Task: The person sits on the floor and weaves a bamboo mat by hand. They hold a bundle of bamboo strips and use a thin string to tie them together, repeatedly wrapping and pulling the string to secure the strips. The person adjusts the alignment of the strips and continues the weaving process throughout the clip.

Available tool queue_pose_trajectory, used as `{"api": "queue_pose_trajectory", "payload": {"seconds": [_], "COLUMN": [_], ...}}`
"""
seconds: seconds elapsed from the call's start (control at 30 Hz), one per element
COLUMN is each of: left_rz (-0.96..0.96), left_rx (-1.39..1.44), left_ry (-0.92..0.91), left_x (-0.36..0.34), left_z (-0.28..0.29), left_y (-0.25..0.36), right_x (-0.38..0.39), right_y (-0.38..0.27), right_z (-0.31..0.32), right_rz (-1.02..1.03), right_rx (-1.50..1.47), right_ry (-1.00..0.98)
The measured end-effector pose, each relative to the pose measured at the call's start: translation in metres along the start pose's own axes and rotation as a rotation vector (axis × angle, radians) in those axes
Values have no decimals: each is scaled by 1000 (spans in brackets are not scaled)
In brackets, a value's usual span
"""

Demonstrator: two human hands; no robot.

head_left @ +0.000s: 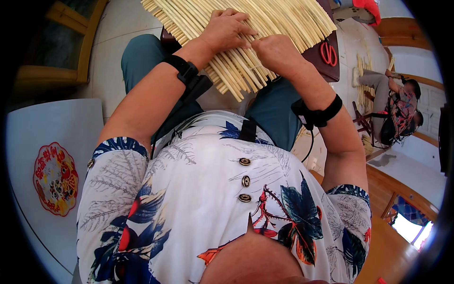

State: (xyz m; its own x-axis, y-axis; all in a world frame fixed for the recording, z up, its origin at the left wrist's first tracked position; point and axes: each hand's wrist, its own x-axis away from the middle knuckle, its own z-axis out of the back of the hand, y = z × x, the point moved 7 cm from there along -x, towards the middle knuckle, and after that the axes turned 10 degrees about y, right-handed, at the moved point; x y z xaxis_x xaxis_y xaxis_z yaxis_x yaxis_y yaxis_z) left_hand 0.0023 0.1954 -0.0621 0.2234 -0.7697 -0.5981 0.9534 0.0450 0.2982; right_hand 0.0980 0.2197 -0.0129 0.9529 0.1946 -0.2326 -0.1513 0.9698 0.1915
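Stick mat, seemingly being bound: left fingers spread across it, right fingers clenched, contents hidden; next needs steady tension.

Characters mark a sticker — on a white cabinet.

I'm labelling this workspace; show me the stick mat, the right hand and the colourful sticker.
Stick mat (283, 21), head view: its upper sticks.
Right hand (279, 53), head view: its back.
Colourful sticker (56, 180), head view: its middle.

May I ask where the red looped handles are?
In the head view, the red looped handles lie upper right, on the dark brown surface beside the pale stick mat, right of the right hand.
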Motion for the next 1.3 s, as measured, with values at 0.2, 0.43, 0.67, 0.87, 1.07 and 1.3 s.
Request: {"api": "queue_pose_trajectory", "payload": {"seconds": [0.2, 0.43, 0.67, 0.87, 1.07, 1.3], "left_rz": [5, 5, 57, 75, 688, 1284], "left_rx": [-6, -23, -35, 278, 291, 1294], "left_ry": [-14, -53, -102, 319, 144, -189], "left_x": [-1, -1, 0, 24, 121, 153], "left_z": [-2, -5, -11, 26, 74, -9], "left_y": [1, 5, -4, -20, -38, -15], "right_x": [1, 5, 2, -3, 0, -1], "right_y": [3, 4, 3, 9, 14, 17], "right_z": [0, -5, -13, -22, -26, -32], "right_rz": [-65, -39, 8, -18, -54, -65], "right_rx": [-13, 14, 7, -56, -59, -103], "right_ry": [-11, -5, 26, -77, -115, -86]}}
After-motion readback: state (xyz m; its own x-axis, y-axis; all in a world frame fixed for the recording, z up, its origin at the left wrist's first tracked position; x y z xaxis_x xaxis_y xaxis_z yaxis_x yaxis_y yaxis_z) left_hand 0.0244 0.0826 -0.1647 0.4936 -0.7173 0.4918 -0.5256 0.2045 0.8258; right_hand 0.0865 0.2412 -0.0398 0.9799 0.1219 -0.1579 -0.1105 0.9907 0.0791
